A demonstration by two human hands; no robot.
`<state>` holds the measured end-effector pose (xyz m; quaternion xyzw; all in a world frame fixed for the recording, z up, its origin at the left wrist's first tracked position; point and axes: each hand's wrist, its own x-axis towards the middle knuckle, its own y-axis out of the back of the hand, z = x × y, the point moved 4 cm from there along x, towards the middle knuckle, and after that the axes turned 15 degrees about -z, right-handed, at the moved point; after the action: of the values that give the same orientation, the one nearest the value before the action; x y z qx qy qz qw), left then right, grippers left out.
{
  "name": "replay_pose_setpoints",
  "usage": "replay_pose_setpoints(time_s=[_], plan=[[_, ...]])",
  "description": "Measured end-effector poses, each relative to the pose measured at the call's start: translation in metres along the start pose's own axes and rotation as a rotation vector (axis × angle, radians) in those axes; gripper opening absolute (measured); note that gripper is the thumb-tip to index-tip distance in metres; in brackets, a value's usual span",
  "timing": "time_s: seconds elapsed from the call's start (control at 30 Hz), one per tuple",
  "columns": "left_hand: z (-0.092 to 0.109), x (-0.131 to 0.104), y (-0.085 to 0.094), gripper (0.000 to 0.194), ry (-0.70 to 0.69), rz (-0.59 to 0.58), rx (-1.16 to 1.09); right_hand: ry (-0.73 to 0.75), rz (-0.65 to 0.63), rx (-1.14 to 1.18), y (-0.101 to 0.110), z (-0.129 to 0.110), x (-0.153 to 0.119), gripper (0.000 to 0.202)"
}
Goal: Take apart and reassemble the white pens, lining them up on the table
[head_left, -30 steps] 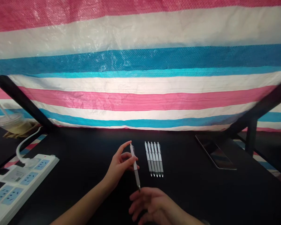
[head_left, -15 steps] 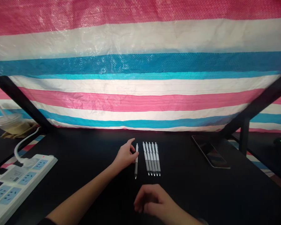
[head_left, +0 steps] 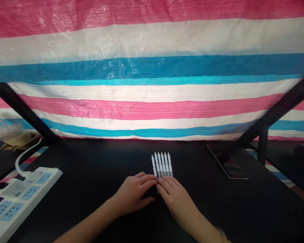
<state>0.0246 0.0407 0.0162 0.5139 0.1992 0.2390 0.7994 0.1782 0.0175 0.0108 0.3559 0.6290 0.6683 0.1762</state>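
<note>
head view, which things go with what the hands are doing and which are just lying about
Seem part of the work:
- six white-and-grey pens, side by side in a row
- left hand and right hand, at the pens' near ends

Apparently just lying about:
- power strip, left
- phone or tablet, right
- cup with a straw, far left

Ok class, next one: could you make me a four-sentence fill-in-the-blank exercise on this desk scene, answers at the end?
1. There are ____ pens in the row.
2. The top of the leftmost pen sits ____ in the picture than the other tops.
3. The power strip lies to the ____ of the row.
4. The hand covering most pens' near ends is the ____ one.

Missing words: six; lower; left; right.
</note>
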Motion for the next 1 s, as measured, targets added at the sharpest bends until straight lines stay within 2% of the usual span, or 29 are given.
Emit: replay_pose_setpoints(time_s=[0.27,0.53,0.73,1.0], plan=[[0.002,0.008,-0.007,0.049,0.082,0.012,0.121,0.015,0.003,0.082,0.005,0.000,0.002,0.012],[-0.006,0.008,-0.007,0.028,0.138,0.079,0.162,0.005,-0.008,-0.016,-0.002,0.001,0.001,0.018],[-0.010,0.005,-0.005,0.026,0.104,0.115,0.192,0.016,-0.005,-0.096,-0.012,0.000,-0.001,0.018],[-0.005,0.005,-0.008,0.028,0.041,0.123,0.281,0.107,-0.071,-0.091,-0.011,0.000,0.004,0.012]])
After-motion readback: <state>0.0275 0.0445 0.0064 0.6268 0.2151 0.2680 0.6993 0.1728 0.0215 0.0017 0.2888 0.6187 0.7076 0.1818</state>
